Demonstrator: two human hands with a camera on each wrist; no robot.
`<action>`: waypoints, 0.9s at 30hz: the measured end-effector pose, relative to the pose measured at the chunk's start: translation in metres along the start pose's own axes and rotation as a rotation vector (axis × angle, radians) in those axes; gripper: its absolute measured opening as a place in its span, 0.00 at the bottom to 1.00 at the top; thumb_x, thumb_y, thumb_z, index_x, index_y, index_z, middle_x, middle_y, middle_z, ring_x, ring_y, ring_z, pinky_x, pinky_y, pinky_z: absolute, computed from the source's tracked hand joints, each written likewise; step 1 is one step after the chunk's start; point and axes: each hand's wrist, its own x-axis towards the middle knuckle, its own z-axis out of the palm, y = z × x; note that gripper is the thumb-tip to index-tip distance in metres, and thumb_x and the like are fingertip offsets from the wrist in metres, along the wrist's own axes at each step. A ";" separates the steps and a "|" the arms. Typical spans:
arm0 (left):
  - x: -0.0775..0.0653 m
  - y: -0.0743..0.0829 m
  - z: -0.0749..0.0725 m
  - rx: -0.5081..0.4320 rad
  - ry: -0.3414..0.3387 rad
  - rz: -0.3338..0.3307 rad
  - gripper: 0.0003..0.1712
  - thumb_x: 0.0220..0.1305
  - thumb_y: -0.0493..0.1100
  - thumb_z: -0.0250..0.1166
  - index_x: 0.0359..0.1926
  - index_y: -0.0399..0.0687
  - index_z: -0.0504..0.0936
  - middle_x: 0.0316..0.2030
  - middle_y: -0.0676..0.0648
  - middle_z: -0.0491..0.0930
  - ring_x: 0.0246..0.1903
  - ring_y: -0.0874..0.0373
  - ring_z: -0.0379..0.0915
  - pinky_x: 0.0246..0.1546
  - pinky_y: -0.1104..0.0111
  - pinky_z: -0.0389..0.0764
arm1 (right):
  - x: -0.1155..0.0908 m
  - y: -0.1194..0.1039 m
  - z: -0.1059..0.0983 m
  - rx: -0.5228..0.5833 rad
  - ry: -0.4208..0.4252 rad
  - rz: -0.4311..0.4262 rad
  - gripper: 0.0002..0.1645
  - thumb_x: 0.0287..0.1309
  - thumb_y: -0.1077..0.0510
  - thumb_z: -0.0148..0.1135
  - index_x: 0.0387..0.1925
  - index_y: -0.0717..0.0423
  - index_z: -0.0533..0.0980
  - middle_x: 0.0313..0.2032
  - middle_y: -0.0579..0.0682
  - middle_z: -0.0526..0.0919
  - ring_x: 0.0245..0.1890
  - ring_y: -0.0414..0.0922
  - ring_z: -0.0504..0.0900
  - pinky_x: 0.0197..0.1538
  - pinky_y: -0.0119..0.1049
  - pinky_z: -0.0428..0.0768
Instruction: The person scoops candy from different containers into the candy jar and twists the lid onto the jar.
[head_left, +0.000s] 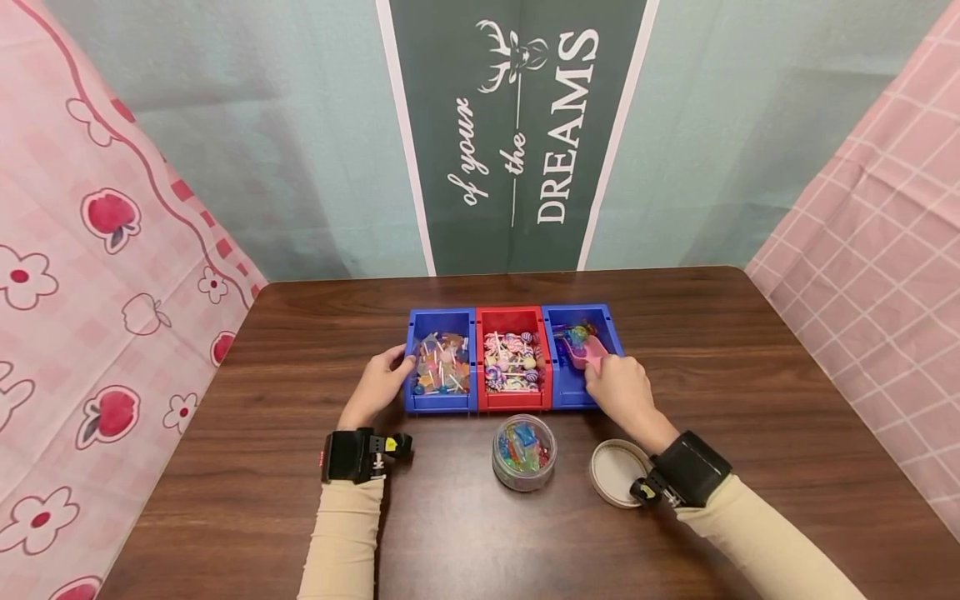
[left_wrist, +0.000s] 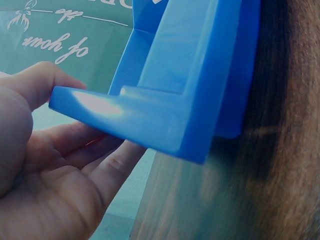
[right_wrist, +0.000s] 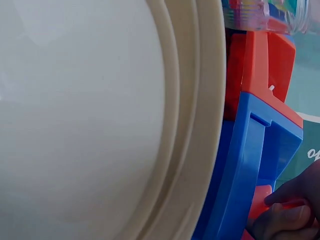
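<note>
My left hand (head_left: 378, 385) grips the side wall of the left blue bin (head_left: 441, 403), thumb over the rim and fingers along the outside. That bin holds wrapped lollipops and candies (head_left: 444, 362). My right hand (head_left: 624, 390) holds a pink scoop (head_left: 587, 353) by its handle inside the right blue bin (head_left: 573, 400). Colourful wrapped pieces (head_left: 577, 335) lie at the scoop's far end. In the right wrist view, the fingers curl round the pink scoop (right_wrist: 261, 197), partly hidden by the bin wall. Between the blue bins stands a red bin (head_left: 513, 402) with small lollipops.
A clear round jar (head_left: 517, 482) of colourful wrapped pieces stands open in front of the red bin. Its cream-rimmed lid (head_left: 617, 472) lies to the right, under my right wrist, and fills much of the right wrist view. Cloth hangs behind the wooden table (head_left: 330, 333).
</note>
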 end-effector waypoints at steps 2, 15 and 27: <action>0.000 0.000 0.000 0.002 -0.002 0.001 0.27 0.73 0.44 0.49 0.68 0.34 0.64 0.62 0.32 0.73 0.57 0.45 0.73 0.63 0.51 0.73 | -0.002 0.001 0.000 0.010 0.015 -0.005 0.25 0.59 0.56 0.56 0.08 0.56 0.64 0.12 0.51 0.66 0.17 0.52 0.72 0.19 0.41 0.68; 0.001 -0.002 0.000 0.010 -0.002 0.007 0.27 0.74 0.44 0.49 0.68 0.35 0.64 0.61 0.33 0.73 0.56 0.45 0.73 0.63 0.51 0.73 | -0.004 0.000 -0.002 0.041 0.031 -0.023 0.24 0.60 0.57 0.56 0.10 0.56 0.63 0.11 0.48 0.63 0.16 0.49 0.68 0.19 0.35 0.63; -0.001 0.001 0.001 0.002 -0.001 0.002 0.28 0.73 0.44 0.49 0.68 0.34 0.64 0.62 0.33 0.72 0.57 0.45 0.72 0.64 0.51 0.72 | 0.004 -0.005 -0.004 0.040 0.012 -0.025 0.23 0.59 0.56 0.57 0.11 0.57 0.65 0.12 0.49 0.65 0.16 0.49 0.69 0.19 0.35 0.65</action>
